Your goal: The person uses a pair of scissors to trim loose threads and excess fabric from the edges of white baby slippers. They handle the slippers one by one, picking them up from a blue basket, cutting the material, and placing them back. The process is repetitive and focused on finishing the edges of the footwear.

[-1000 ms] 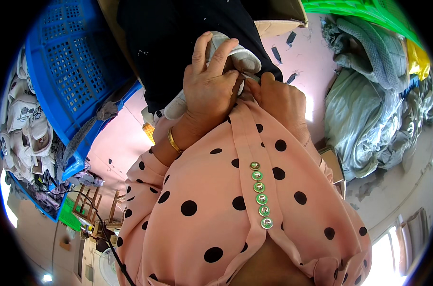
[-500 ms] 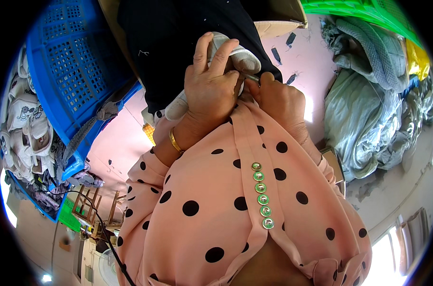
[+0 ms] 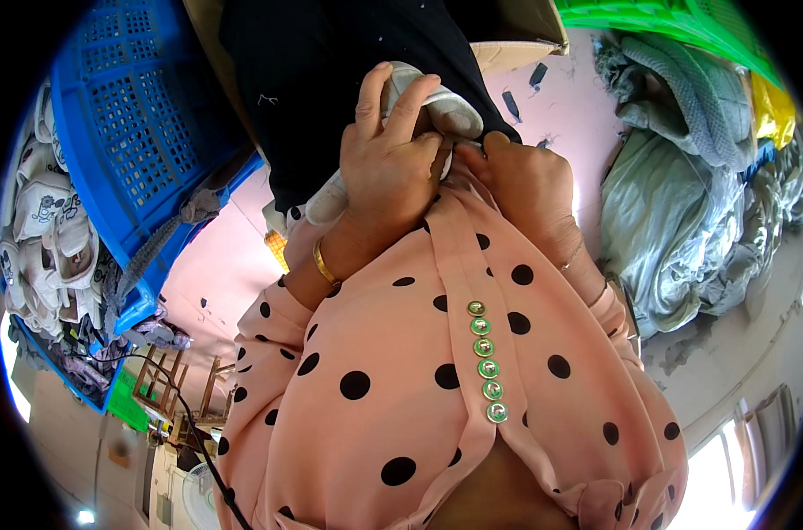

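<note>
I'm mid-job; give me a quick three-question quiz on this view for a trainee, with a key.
1. True or false: the left hand is empty.

2. Multiple choice: where is the right hand?
A) On the perforated crate at the picture's left
B) Close beside the left hand
C) Inside the cardboard box

3. Count: how many shiny round buttons show down the front of the pink dotted shirt?

Key:
1. False; it grips a pale, shoe-like item.
2. B
3. Six
</note>
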Motion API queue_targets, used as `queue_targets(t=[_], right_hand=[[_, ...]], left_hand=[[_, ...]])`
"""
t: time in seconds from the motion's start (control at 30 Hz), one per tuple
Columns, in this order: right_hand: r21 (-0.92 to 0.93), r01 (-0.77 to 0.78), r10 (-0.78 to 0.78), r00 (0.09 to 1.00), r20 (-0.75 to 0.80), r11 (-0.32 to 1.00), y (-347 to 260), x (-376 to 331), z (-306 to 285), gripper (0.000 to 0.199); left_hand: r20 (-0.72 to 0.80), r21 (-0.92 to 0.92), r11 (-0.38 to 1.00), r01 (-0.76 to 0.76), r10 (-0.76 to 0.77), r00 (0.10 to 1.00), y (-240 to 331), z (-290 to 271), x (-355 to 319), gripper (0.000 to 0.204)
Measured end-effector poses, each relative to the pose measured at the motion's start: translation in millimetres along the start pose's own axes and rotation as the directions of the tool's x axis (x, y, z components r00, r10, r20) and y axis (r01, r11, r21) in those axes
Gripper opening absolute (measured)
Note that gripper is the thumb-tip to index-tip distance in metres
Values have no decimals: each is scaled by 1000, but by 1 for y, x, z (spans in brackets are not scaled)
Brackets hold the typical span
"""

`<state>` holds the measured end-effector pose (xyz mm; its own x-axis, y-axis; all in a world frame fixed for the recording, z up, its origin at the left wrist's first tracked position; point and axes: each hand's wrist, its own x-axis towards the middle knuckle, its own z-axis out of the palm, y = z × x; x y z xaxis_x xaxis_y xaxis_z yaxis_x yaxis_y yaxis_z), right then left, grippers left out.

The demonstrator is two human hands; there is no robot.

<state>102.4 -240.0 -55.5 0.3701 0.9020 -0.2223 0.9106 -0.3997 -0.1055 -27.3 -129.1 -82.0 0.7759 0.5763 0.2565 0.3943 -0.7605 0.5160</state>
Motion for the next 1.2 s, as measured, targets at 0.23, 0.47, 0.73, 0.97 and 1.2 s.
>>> queue_targets(t=[0.23, 0.47, 0.73, 0.97, 1.2], right_hand=[[753, -81, 139, 990, -15, 653, 23, 13, 0, 37], [923, -339, 74, 941, 331, 181, 14, 34, 23, 26], [928, -370, 12, 929, 370, 45, 16, 37, 19, 22], [965, -259, 56, 965, 258, 29, 12, 34, 29, 21], [961, -268, 33, 963, 266, 67, 11, 32, 24, 23]], left_hand=[[19, -100, 994, 41, -40, 999, -6, -9, 0, 13], [2, -140, 990, 7, -7, 1000, -15, -8, 1, 13], [-23, -124, 989, 83, -87, 996, -11, -6, 7, 9], [-76, -69, 994, 79, -85, 993, -8, 2, 12, 7], [-190, -592, 777, 215, -393, 899, -31, -12, 17, 6]])
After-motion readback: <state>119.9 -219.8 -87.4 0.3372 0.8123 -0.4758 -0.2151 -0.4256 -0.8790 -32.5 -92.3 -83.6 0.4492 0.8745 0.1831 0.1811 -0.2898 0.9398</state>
